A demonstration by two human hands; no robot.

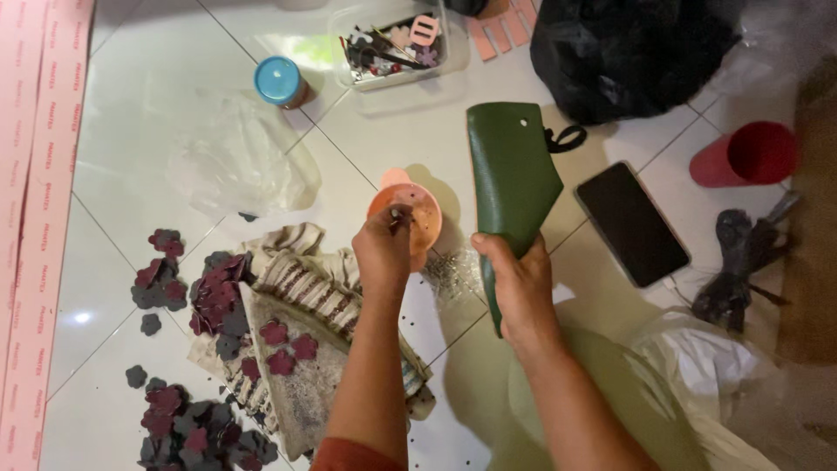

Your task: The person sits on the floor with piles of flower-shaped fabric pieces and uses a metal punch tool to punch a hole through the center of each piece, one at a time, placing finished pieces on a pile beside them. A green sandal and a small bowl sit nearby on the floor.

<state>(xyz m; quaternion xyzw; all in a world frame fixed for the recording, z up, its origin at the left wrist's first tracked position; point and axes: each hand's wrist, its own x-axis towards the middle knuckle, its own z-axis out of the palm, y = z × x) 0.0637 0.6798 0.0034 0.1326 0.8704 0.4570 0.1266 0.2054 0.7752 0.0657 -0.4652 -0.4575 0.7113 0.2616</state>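
Phone point(632, 223) beside green leather piece point(513, 187) – right hand point(520, 283) grasps it – left hand point(382, 247) pinches something small.

Dim warm light, tile glare point(83, 317), perhaps slight blur

The left hand point(381, 249) is pinching something small over a round orange plastic dish point(417, 212) (on the white tiled floor point(157, 105)), while the right hand point(520, 283) is gripping a folded dark green leather piece point(510, 179).

Both bare forearms reach forward, hands side by side.
Left hand point(382, 249) fingertips pinched together; right hand point(516, 279) curled closed in a grasp.
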